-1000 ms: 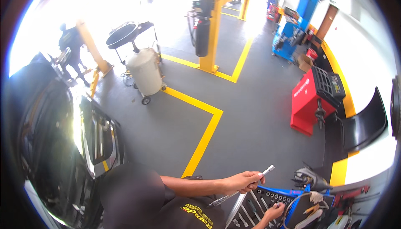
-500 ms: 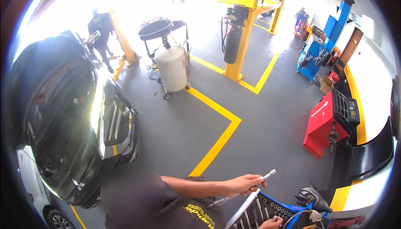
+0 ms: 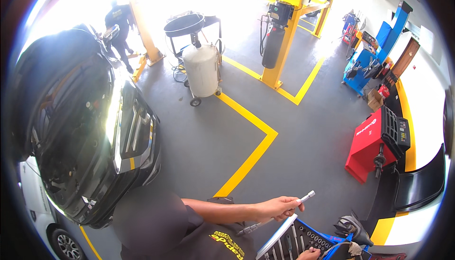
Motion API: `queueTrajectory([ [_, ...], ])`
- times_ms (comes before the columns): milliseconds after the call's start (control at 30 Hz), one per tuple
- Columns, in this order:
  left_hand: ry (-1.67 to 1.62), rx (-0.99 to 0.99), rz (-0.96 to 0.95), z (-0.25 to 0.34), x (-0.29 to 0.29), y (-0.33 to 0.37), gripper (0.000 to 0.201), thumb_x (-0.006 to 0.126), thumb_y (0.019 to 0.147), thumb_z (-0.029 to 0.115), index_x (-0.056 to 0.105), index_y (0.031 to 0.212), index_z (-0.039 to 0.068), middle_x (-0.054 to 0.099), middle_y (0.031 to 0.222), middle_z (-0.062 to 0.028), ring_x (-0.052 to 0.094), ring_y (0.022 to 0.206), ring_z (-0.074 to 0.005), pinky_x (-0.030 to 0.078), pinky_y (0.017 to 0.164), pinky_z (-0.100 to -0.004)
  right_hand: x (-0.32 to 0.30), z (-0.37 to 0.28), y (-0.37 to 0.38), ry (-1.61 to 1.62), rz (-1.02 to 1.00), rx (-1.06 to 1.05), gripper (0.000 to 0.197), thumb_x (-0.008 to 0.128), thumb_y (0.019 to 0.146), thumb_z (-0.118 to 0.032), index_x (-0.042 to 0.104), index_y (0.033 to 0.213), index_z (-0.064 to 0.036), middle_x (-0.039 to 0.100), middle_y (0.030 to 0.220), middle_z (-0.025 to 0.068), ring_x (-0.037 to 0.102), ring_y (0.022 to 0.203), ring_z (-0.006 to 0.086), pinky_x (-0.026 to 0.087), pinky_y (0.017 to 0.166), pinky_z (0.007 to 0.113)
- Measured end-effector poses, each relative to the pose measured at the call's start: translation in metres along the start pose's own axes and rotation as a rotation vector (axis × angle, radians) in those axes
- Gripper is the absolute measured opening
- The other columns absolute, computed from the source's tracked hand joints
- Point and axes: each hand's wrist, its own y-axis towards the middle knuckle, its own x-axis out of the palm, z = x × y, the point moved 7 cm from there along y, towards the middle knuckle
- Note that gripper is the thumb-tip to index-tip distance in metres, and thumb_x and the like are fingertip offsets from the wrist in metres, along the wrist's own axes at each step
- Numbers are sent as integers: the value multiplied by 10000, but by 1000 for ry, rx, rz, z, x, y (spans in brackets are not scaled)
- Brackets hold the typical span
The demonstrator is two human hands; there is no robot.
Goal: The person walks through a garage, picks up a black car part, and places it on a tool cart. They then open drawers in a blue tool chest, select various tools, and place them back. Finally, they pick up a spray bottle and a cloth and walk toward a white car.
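My left arm crosses from the left, and my left hand (image 3: 282, 209) is closed around a slim silver socket extension bar (image 3: 308, 196). The bar slants up to the right; a socket-like tip shows past the thumb, and a thicker end lies near my dark shirt. Just below is a blue-edged tool tray (image 3: 293, 218) with a black insert, holding several sockets (image 3: 313, 235) and long-handled tools. At the lower edge my right hand (image 3: 309, 254) reaches over this tray with fingers curled together. What they may hold is hidden. A grey blur covers the area by my left shoulder.
A dark car (image 3: 85, 132) with its hood up stands left. Ahead are a pale wheeled oil drainer (image 3: 201, 70) and a yellow lift post (image 3: 284, 37). At right stands a red wheel balancer (image 3: 369, 139). A co-worker (image 3: 118, 27) stands beyond the car. A dark grey object (image 3: 353, 227) lies beside the tray.
The view has tilted slightly, shifting the background a little to the right. My left hand keeps its hold on the extension bar, and my right hand stays over the tray.
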Motion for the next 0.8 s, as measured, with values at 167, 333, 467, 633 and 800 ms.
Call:
queueTrajectory([
  [167, 15, -15, -98, -10, 4, 9, 430, 373, 1159, 463, 567, 1292, 104, 322, 794, 91, 231, 631, -41, 210, 532, -217, 1, -13, 37, -76, -502, 225, 209, 724, 875, -186, 788, 860, 12, 758, 830, 229, 717, 729, 393, 560, 690, 471],
  [333, 215, -28, -248, -8, 33, 21, 446, 367, 1156, 475, 565, 1237, 84, 310, 782, 90, 270, 653, -44, 250, 541, -220, 2, 36, 16, 160, -551, 508, 331, 641, 1035, -275, 719, 1141, 30, 747, 1017, 195, 678, 814, 269, 524, 733, 408],
  [467, 564, -49, -388, -44, 65, 26, 445, 405, 1157, 412, 580, 1271, 19, 555, 957, -12, 510, 927, -105, 479, 847, -323, -109, -187, 49, 1325, -270, 801, 877, 460, 1016, -740, 672, 1290, 66, 688, 1243, 161, 604, 939, 167, 528, 842, 330],
  [633, 863, -20, -543, -32, 108, -24, 318, 492, 1132, 227, 576, 1286, -38, 706, 933, -236, 728, 870, -333, 551, 781, -433, -211, -274, 61, 1271, -90, 606, 543, 395, 1141, -459, 602, 992, 21, 667, 1083, 172, 638, 1002, 215, 518, 900, 336],
  [800, 985, -230, -1023, -112, 159, -58, 263, 544, 1100, 220, 511, 1260, 14, 710, 928, -267, 693, 862, -494, 546, 698, -512, -281, -231, -35, 1331, 483, 716, 384, 439, 1141, -325, 484, 877, -49, 556, 923, 132, 546, 908, 209, 489, 851, 377],
])
